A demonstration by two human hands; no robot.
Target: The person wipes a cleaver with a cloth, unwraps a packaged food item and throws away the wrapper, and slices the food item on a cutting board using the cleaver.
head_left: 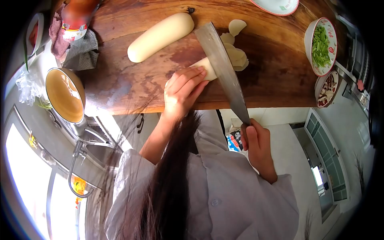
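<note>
My left hand (pixel 183 90) presses a peeled, pale, cylindrical vegetable (pixel 205 67) onto the wooden board, its fingers closed over the near end. In my right hand (pixel 256 146) is the handle of a cleaver (pixel 224 68), whose long blade lies across the vegetable just beyond my left fingertips. How deep the edge sits in it, I cannot tell. Several thin round slices (pixel 238 57) lie overlapping on the far side of the blade. Behind my left hand rests a second peeled vegetable (pixel 162 37), whole and longer, touched by neither hand.
A bowl of chopped greens (pixel 321 46) and a smaller bowl of dark and white pieces (pixel 328 89) stand at the board's right end. On the left are a yellowish bowl (pixel 66 96), a grey cloth (pixel 82 52) and a red-labelled jar (pixel 75 30). A white dish (pixel 276 6) sits at the back.
</note>
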